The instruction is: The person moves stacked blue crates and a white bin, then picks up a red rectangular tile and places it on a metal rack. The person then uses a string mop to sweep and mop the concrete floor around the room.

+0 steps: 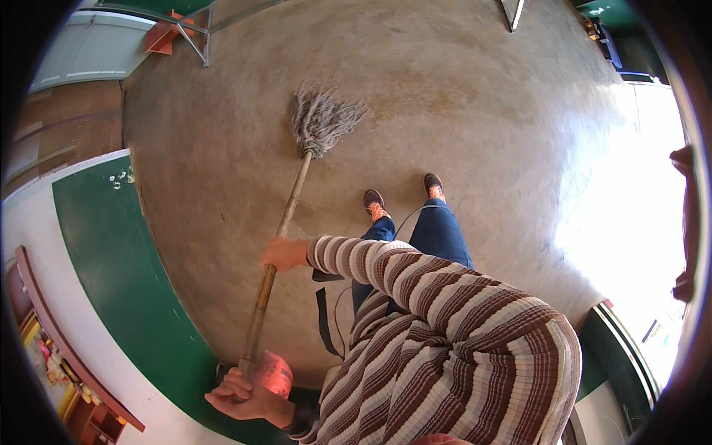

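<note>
A string mop with a long wooden handle (pixel 293 204) slants across the left half of the head view. Its grey strands (pixel 324 119) lie spread on the concrete floor (pixel 482 111), ahead of my feet. My right hand (pixel 283 254), slightly blurred, reaches across my body and grips the handle around its middle. Lower down, near the handle's top end, my left hand (pixel 248 397) has its fingers curled round the wood. Right beside that hand shows a pinkish-red object (pixel 274 374); I cannot make out what it is.
A green and white wall (pixel 111 222) runs along the left, with a window opening (pixel 63 363) in it. Bright light enters through a doorway (pixel 653 185) at the right. Metal frame legs (pixel 194 44) and a red-brown object (pixel 165 35) stand at the far left.
</note>
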Motion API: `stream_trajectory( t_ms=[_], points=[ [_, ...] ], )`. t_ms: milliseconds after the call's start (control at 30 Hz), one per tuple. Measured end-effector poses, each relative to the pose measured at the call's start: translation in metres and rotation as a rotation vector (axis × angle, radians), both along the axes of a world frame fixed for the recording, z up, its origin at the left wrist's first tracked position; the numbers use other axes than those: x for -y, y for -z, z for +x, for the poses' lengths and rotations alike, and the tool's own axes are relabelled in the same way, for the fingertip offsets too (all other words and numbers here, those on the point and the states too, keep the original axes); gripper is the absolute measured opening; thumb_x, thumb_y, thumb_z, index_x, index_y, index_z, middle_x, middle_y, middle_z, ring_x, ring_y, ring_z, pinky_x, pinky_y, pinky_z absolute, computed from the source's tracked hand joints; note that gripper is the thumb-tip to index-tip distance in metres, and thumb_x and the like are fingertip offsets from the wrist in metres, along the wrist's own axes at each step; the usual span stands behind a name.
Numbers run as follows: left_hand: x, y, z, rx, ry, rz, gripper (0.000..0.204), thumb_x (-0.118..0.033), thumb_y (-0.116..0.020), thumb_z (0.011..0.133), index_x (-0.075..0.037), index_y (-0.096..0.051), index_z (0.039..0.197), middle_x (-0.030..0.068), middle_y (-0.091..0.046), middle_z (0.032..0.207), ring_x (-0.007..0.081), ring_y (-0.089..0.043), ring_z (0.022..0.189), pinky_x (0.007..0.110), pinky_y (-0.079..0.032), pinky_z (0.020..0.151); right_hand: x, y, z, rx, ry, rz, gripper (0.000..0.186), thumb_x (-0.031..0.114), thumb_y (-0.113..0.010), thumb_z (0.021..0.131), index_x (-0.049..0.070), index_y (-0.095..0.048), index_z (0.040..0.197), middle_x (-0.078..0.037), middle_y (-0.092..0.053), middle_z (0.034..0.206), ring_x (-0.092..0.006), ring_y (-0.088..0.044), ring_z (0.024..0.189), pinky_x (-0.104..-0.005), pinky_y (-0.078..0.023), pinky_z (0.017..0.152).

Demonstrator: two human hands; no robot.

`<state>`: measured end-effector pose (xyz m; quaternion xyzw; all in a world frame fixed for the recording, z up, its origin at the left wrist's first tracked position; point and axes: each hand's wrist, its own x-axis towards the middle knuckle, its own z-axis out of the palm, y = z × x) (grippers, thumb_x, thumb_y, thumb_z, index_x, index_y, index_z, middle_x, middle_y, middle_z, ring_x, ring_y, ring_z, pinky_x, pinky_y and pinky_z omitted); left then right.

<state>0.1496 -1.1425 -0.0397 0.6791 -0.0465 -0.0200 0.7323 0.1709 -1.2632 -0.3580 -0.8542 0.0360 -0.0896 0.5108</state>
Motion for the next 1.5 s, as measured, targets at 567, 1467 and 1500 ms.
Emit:
stream_trajectory(
  t_ms=[567,1467,1500],
  points=[
    [0.055,0.048,-0.123,0.125,0.56,0.171,0.039,-0.019,-0.035,0.097,-0.016,-0.026,0.059,-0.0047,-0.02,0.05,0.0083,-0.023,0.046,0.028,-0.032,0.058,0.038,0.011,-0.262,-0.352,0.425,-0.026,0.018,0.013,-0.064,0.061,0.015,-0.063,0.079,-0.01,-0.061,0.069,-0.0313,-0.062,0.077,-0.0426,-0.045,0.079],
    [-0.113,0.1,-0.142,-0.074,0.804,0.141,0.037,-0.024,-0.032,0.098,-0.014,-0.026,0.062,-0.0023,-0.017,0.045,0.0103,-0.02,0.042,0.03,-0.037,0.059,-0.124,0.072,-0.335,-0.219,0.722,-0.22,0.018,0.013,-0.066,0.061,0.014,-0.062,0.079,-0.005,-0.06,0.075,-0.0269,-0.058,0.084,-0.0408,-0.039,0.075],
    [-0.138,0.091,-0.127,-0.044,0.688,0.175,0.038,-0.025,-0.032,0.098,-0.015,-0.027,0.061,-0.0025,-0.018,0.043,0.0102,-0.02,0.04,0.031,-0.037,0.059,-0.143,0.067,-0.303,-0.236,0.637,-0.19,0.018,0.013,-0.066,0.061,0.015,-0.063,0.079,-0.005,-0.06,0.075,-0.0265,-0.058,0.084,-0.0408,-0.038,0.077]
  ],
)
